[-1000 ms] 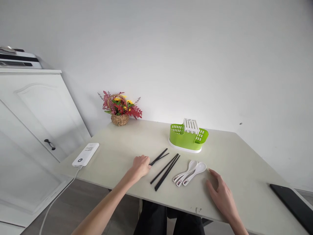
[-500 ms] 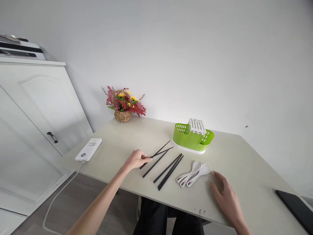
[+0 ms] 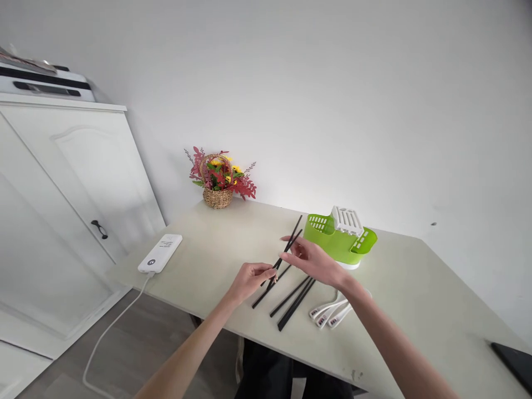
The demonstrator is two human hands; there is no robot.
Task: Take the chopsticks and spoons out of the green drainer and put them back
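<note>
Two black chopsticks, raised off the table and crossing each other, are pinched near their lower part by my left hand. My right hand reaches across to their upper part, its thumb and forefinger apart on either side of them. Below lie several loose black chopsticks, slanting over the table. Three white spoons rest to the right, partly covered by my right forearm. Behind my right hand stands a green cutlery holder with a white slotted piece on top.
A wicker basket of artificial flowers stands by the wall. On the left of the table lies a white power bank with its cable hanging down. A black phone lies at the right edge. A white cabinet stands left.
My left hand has lifted two chopsticks and moved slightly right. My right hand has come from beside the spoons over to the upper part of those chopsticks. The view has shifted a little.
</note>
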